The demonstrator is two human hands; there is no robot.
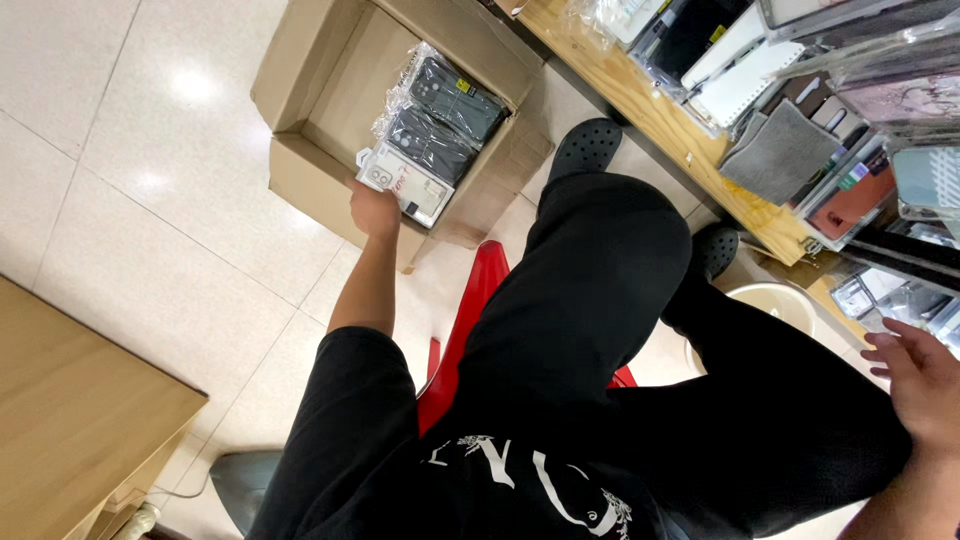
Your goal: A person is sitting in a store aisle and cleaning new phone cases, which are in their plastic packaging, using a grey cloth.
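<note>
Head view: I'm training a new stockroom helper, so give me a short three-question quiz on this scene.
1. True or false: the left hand is at the packaged phone cases in the cardboard box.
2. Where is the right hand? A) inside the box B) open in the air near the shelf of cases C) on the floor
3. What colour is the stool under the person?

Key:
1. True; it touches the light-coloured package at the near end of the stack.
2. B; it holds nothing.
3. Red.
</note>
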